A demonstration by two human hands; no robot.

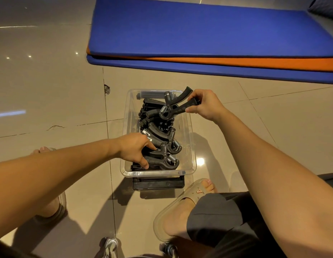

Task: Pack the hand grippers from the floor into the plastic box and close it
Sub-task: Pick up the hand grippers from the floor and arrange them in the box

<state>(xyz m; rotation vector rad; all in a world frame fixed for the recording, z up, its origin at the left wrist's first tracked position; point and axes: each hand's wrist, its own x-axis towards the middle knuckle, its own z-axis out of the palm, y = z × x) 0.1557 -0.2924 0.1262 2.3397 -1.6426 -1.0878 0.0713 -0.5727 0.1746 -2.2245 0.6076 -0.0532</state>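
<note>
- right hand (206,106) fingers (192,109) pinch one handle of a black hand gripper with a steel coil spring (174,107), held over the 12 o'clock end of the box
- left hand (135,148) fingers (145,164) pressed on the packed black hand grippers (162,142) at the 6 o'clock end; grasping or just pushing, cannot tell
- clear rectangular plastic box (189,146) on the beige tiled floor (50,90), lid off, grippers stacked along its left side
- black flat lid-like piece (158,184) touching the box at 6 o'clock
- blue and orange mats (199,34) at 12 o'clock, well apart
- beige slipper (173,211) at 5 o'clock
</note>
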